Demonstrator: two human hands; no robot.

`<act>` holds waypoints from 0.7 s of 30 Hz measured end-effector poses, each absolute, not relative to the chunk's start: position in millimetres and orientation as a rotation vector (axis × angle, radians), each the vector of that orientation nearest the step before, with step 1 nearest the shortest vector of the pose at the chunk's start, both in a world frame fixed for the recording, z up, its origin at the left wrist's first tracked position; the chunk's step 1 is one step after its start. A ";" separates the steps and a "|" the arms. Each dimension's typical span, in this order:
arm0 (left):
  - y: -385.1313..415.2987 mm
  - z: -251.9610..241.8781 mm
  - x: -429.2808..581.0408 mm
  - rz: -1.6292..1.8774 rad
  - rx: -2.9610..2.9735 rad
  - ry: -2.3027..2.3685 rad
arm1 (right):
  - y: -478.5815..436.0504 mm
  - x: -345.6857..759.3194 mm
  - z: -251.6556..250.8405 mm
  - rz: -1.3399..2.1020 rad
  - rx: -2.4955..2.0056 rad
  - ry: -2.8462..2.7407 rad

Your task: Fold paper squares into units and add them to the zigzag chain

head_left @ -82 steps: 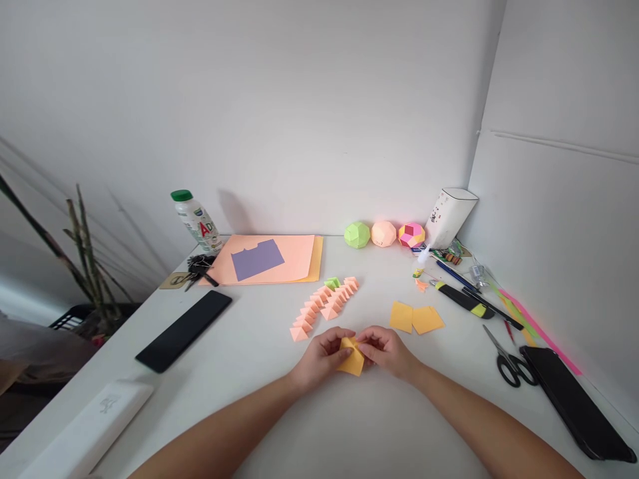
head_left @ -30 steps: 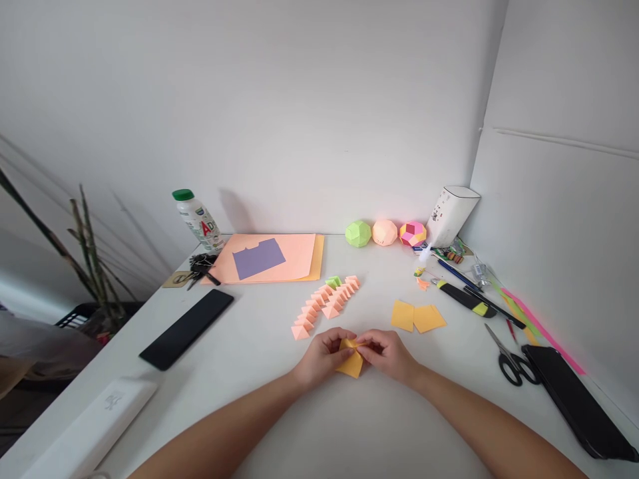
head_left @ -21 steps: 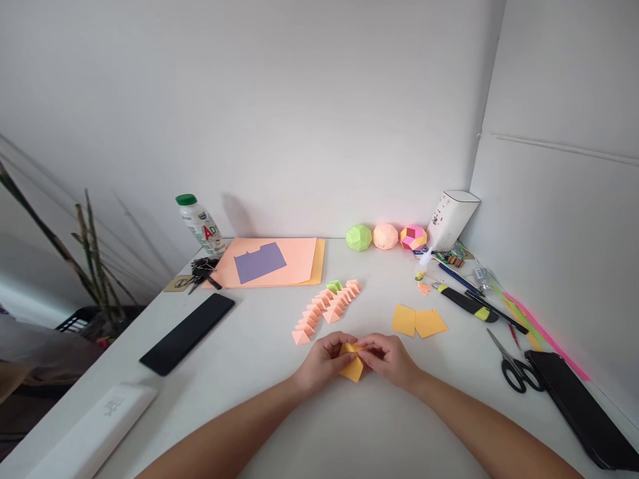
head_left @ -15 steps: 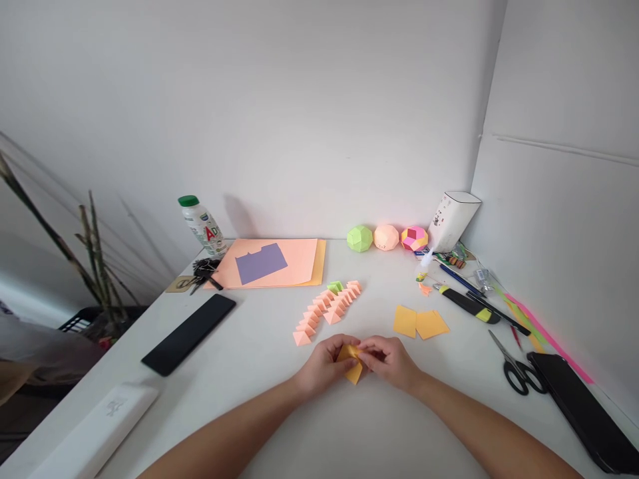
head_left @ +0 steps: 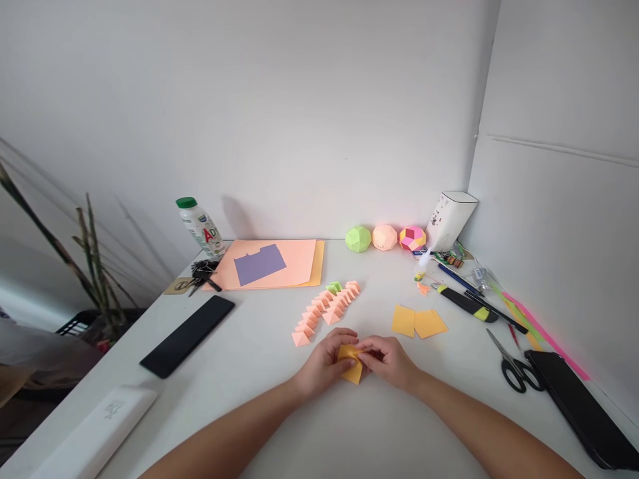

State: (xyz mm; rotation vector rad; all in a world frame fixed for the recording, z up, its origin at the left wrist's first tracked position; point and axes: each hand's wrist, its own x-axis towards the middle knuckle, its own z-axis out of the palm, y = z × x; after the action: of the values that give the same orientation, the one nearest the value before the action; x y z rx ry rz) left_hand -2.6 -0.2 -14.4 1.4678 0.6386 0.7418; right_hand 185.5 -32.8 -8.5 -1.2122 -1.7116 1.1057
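Between my two hands is a small yellow-orange piece of paper (head_left: 352,372), held just above the white table. My left hand (head_left: 323,364) grips its left side, thumb lying across the front. At the upper right edge, my right hand (head_left: 390,360) pinches the paper between thumb and fingers; the fingertips partly hide the fold there. Two flat yellow-orange paper squares (head_left: 403,320) lie beyond my right hand. Ahead of my left hand, folded peach paper pieces (head_left: 305,326) stand in two rows, with green folded pieces (head_left: 333,287) at the far end.
Paper balls (head_left: 384,237) line the wall. Scissors (head_left: 514,366), a utility knife (head_left: 466,304) and a black case (head_left: 579,406) lie right; a glue bottle (head_left: 422,265) stands behind. Peach sheets (head_left: 299,263), a bottle (head_left: 202,229), a black phone (head_left: 187,336) and a white box (head_left: 100,432) are left.
The paper in my hands has turned slightly, showing more of its front face. My hands keep nearly the same place and grip. The whole view has shifted a little.
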 end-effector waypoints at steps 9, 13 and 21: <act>-4.7 -17.5 1.3 0.877 1.559 0.740 | -33.7 184.9 -4.8 1.108 -1.207 -1.751; -6.3 -17.7 2.9 0.895 1.566 0.786 | -34.7 183.9 -4.8 1.116 -1.203 -1.771; -6.4 -8.8 3.8 0.889 1.599 0.786 | -35.3 181.9 -10.1 0.937 -1.200 -1.859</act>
State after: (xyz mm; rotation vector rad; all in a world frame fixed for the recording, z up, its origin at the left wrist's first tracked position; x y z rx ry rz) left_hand 3.8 -6.4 -8.8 1.5993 0.7862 0.8892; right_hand 181.9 -35.3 -10.1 -1.1997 -1.8593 0.9368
